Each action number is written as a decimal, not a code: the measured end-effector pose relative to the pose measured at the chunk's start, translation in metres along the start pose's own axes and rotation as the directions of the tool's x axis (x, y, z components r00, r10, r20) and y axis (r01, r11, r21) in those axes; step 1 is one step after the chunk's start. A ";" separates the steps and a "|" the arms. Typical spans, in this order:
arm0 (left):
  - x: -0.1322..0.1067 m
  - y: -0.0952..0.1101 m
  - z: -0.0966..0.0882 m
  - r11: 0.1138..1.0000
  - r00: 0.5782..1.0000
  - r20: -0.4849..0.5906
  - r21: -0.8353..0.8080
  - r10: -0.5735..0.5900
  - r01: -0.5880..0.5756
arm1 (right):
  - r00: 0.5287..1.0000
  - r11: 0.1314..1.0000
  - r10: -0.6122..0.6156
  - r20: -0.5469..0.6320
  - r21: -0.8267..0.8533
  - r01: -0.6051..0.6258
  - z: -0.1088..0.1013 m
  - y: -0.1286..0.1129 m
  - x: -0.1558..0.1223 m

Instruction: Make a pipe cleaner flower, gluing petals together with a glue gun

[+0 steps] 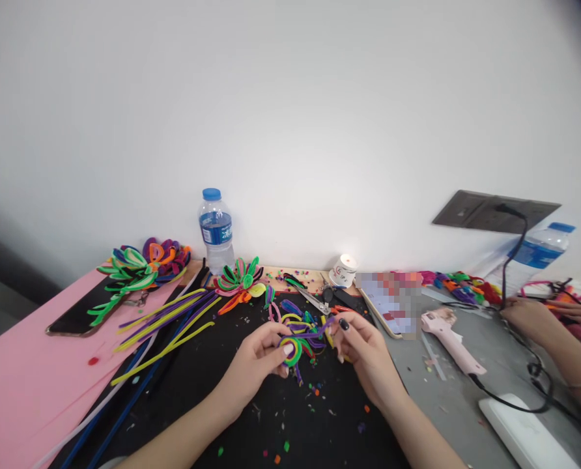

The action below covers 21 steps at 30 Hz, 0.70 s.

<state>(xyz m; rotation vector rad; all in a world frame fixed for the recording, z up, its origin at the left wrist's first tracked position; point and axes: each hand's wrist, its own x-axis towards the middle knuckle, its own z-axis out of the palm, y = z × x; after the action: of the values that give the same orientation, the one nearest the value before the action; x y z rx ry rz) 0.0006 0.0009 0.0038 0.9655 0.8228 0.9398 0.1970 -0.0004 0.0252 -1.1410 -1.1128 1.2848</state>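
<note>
Pinched between the thumb and fingers of my left hand is a round coil of pipe cleaners in green, yellow and purple. My right hand grips a purple pipe cleaner a little to the right, and the strand runs toward the coil. Whether the strand joins the coil is hard to see. Behind both hands lies a tangle of cut pipe cleaners in several colours. Scissors rest just past that tangle.
Pipe-cleaner flowers, a water bottle and long yellow and purple pipe cleaners are at left. A paper cup and a phone stand behind. At right are a pink glue gun, its cord, and another person's hand.
</note>
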 end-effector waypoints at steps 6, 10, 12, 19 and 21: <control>0.002 0.006 -0.003 0.999 0.986 -0.166 -0.038 -0.004 -0.003 | 0.824 0.454 -0.485 -0.292 -0.890 -0.048 -0.073 -0.026 0.018; 0.003 0.007 -0.002 0.998 0.980 -0.198 -0.069 -0.002 -0.012 | 0.690 0.175 -0.417 -0.591 -0.797 -0.578 -0.138 -0.027 0.010; 0.002 0.007 -0.002 0.997 0.979 -0.206 -0.077 -0.003 -0.013 | 0.635 0.144 -0.298 -0.713 -0.691 -0.709 -0.163 -0.023 0.004; 0.001 0.006 -0.002 0.996 0.984 -0.176 -0.083 -0.001 -0.014 | 0.715 0.150 -0.033 -0.699 -0.710 -0.688 -0.193 -0.012 0.006; 0.001 0.006 -0.003 0.997 0.985 -0.172 -0.079 0.005 -0.019 | 0.702 0.175 -0.060 -0.709 -0.700 -0.692 -0.189 -0.015 0.007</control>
<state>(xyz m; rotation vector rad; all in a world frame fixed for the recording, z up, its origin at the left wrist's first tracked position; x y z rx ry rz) -0.0036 0.0040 0.0083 0.8282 0.9177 1.0700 0.3864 0.0074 0.0184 -2.7118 -1.1126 0.1903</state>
